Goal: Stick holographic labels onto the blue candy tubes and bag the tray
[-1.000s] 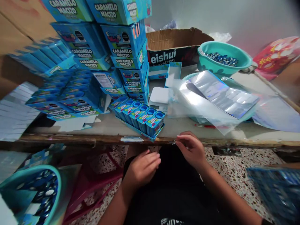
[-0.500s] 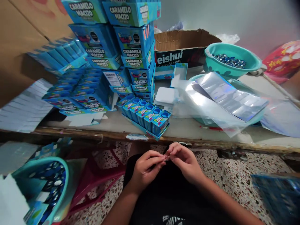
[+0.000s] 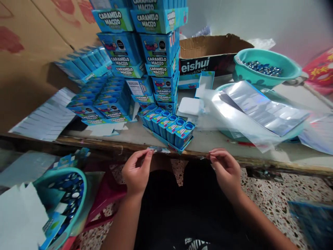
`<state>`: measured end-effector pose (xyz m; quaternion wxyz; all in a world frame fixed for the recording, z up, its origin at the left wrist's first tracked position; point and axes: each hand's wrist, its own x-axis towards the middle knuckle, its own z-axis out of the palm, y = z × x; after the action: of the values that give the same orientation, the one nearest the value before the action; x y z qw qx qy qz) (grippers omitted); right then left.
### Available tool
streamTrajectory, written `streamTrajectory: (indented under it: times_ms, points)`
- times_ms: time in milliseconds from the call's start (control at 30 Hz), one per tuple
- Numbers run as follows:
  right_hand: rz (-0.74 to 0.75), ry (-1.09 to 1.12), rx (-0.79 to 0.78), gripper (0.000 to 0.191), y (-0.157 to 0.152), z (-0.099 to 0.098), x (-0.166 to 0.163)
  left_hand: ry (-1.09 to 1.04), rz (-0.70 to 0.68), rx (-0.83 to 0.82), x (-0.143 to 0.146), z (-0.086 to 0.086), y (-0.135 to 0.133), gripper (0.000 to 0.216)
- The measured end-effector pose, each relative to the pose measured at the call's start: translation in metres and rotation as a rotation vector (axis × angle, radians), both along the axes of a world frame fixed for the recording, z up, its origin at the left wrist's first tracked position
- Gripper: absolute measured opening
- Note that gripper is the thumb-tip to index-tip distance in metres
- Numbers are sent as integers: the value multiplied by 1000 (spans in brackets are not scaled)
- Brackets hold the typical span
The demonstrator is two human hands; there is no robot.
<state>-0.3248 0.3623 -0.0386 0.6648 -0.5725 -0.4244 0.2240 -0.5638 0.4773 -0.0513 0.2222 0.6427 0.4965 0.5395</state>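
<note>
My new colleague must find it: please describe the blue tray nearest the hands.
Find the tall CARAMELO MACIZO stack on the table. Before it, at the front edge, sits the blue tray. Unlike the stack, it is one layer: a single diagonal row of boxes.

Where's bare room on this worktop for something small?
The front strip of the worktop, between the tray of boxes and the plastic sheets, just beyond the right hand; a smaller patch between tray and white scraps. Box stacks crowd the back left.

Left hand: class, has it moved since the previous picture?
Yes: against the blue tray, the left hand has moved leftward and nearer the table edge.
</note>
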Motion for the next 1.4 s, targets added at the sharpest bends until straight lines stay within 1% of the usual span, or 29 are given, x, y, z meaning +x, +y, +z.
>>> streamTrajectory:
  times_ms: [67, 167, 233, 267, 333, 367, 500, 567, 667, 767, 867, 900, 1000, 1033, 1100, 1167, 1267, 1400]
  points:
    - [123, -106, -43, 11, 0, 3, 0, -88, -59, -75, 8, 8, -7, 11]
    - [327, -191, -91, 31, -1, 10, -10, -160, -244, -169, 23, 12, -26, 11]
    - [397, -206, -96, 40, 0, 13, -18, -166, -361, -221, 30, 12, -37, 17]
    - [415, -215, -90, 41, 1, 14, -21, -151, -406, -228, 32, 11, -40, 21]
    - [420, -236, -67, 37, 4, 15, -26, -99, -471, -210, 33, 10, -45, 26]
    - [414, -246, -57, 31, 6, 16, -28, -79, -487, -198, 33, 10, -46, 27]
    - [407, -251, -53, 1, 10, 17, -33, -68, -526, -225, 30, 10, -48, 29]
    - [410, -239, -70, 6, 10, 17, -34, -80, -589, -267, 29, 10, -48, 26]
    - [411, -210, -110, 7, 7, 19, -33, -116, -703, -337, 29, 9, -48, 19]
    - [412, -140, -157, 5, 4, 20, -32, -142, -701, -345, 30, 8, -50, 15]
    - [414, -59, -197, 17, 2, 21, -32, -120, -663, -322, 31, 9, -52, 14]
    - [416, -55, -196, 17, 2, 21, -33, -106, -653, -312, 31, 10, -52, 14]
    - [410, -98, -139, 7, 4, 22, -34, -68, -644, -262, 31, 13, -53, 14]
    - [404, -113, -118, 8, 4, 22, -35, -59, -652, -248, 31, 14, -53, 14]
    - [397, -134, -99, 10, 5, 22, -35, -55, -682, -250, 31, 15, -52, 14]
    - [394, -148, -97, 10, 4, 22, -35, -80, -732, -298, 31, 14, -51, 14]
    - [380, -132, -85, 8, 3, 21, -35, -165, -821, -371, 30, 11, -49, 16]
    - [376, -115, -109, 9, 1, 21, -35, -248, -899, -409, 29, 7, -48, 18]
